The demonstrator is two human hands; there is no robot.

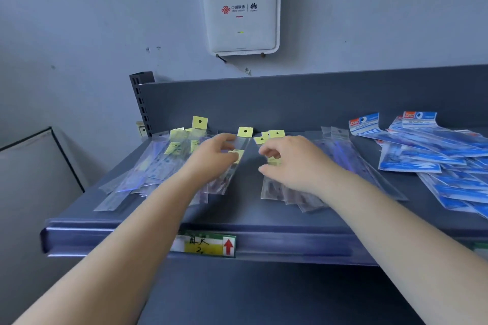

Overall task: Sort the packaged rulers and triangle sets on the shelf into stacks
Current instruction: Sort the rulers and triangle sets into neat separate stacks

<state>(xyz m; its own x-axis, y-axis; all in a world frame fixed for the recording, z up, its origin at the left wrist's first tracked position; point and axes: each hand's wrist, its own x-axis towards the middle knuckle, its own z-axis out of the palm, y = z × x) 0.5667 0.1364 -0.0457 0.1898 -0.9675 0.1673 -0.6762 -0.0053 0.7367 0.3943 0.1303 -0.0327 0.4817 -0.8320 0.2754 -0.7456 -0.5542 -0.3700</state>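
Landmark: the price label (204,244) on the shelf's front lip, yellow and green with a red arrow.
Shelf (245,215): grey deck directly behind the label, with a raised back panel.
Left hand (215,155): just behind the label, fingers curled around a clear ruler pack (232,159) with a yellow hang tab, held slightly above the deck.
Right hand (287,162): behind and right of the label, fingers loosely bent over a ruler stack (286,196); whether it grips one cannot be told.
Left ruler pile (144,170): behind and left of the label, fanned loosely.
Blue triangle sets (433,155): far right of the label, overlapping.
Router (240,8): white box on the wall, above and beyond the label.
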